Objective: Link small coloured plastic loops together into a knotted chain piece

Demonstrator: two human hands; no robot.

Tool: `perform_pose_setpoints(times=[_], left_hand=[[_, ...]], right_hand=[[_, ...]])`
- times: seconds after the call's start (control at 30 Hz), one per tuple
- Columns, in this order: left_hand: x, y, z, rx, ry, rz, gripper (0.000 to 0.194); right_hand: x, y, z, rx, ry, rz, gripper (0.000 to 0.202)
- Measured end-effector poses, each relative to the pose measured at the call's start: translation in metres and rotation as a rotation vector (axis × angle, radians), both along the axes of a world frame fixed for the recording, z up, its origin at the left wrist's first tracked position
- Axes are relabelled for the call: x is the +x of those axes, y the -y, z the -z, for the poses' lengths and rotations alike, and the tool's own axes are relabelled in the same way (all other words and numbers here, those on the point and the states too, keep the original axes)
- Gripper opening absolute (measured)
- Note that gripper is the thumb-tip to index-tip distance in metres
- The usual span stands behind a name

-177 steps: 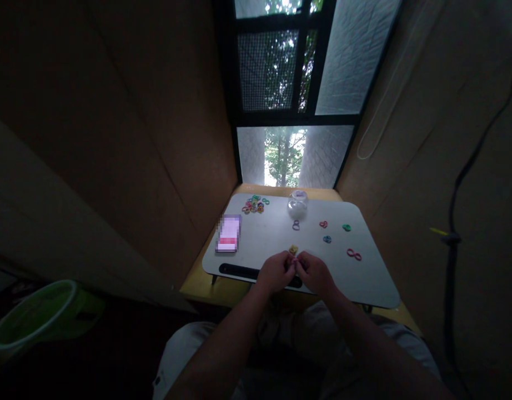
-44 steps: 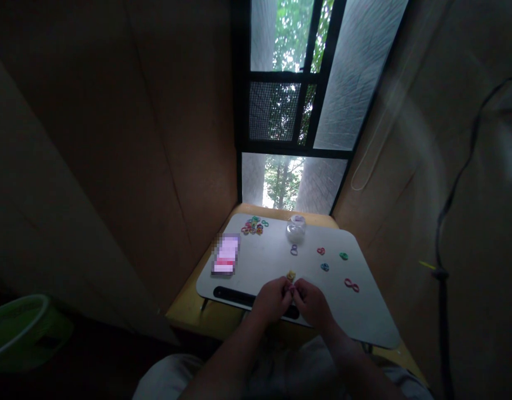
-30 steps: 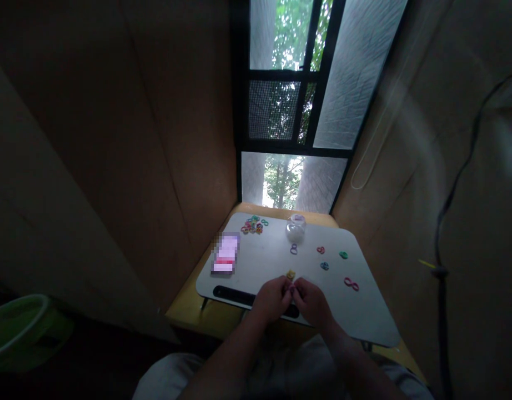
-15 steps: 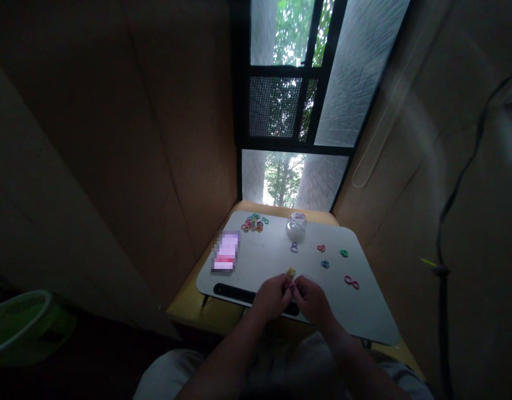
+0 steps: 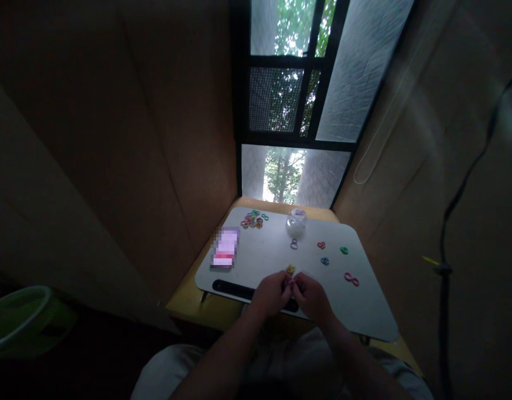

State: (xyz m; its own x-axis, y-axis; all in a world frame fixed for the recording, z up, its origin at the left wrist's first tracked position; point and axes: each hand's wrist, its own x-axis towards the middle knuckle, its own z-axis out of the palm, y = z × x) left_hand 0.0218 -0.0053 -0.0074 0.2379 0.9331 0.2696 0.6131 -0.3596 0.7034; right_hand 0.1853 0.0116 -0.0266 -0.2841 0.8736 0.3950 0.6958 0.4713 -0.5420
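Both left hand (image 5: pixel 273 293) and right hand (image 5: pixel 312 294), seen from above, closed in a pinch around a pink piece (image 5: pixel 290 281) mostly hidden by the fingers, close to the front edge of a white table (image 5: pixel 260 261). Just beyond the fingertips, a yellow piece (image 5: pixel 290 268), too dim to tell whether touched.

Behind the left hand, running along the front edge, a black slot (image 5: pixel 235 288), partly covered by that hand. Just inside the left edge, a phone (image 5: pixel 225 248), its screen blurred, with a wide stretch of white between phone and hands. In the far left corner, a colorful pile (image 5: pixel 252 221), well out of reach of the fingers.

Near the far edge, a clear container (image 5: pixel 296 223); toward the hands from there, a purple loop (image 5: pixel 294 244). Farther right, well apart from one another, a red piece (image 5: pixel 321 245), a blue piece (image 5: pixel 325 261), a green piece (image 5: pixel 344 250) and a pink figure-eight (image 5: pixel 351 279), the last nearest the right edge. Between right hand and right edge, broad white elbow room; beyond both side edges, close walls.
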Motion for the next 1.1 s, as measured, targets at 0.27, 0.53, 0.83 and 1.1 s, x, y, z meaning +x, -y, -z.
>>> perform_pose_setpoints(times=[0.27,0.53,0.83,1.1], left_hand=[[0.0006,-0.0011,0.0019,0.013,0.01,-0.004,0.014],[0.0,-0.0006,0.0031,0.022,0.015,-0.01,0.01],[-0.0002,0.0002,0.0019,-0.002,0.008,-0.004,0.011],[-0.0004,0.001,-0.0014,0.021,-0.009,0.008,0.012]], right_hand=[[-0.0003,-0.0002,-0.002,-0.024,-0.005,0.008,0.018],[-0.0005,0.0012,-0.0026,-0.005,0.004,0.009,0.018],[0.0003,0.001,-0.0005,-0.016,0.001,0.004,0.018],[0.0002,0.0013,-0.0033,-0.019,0.002,-0.004,0.017]])
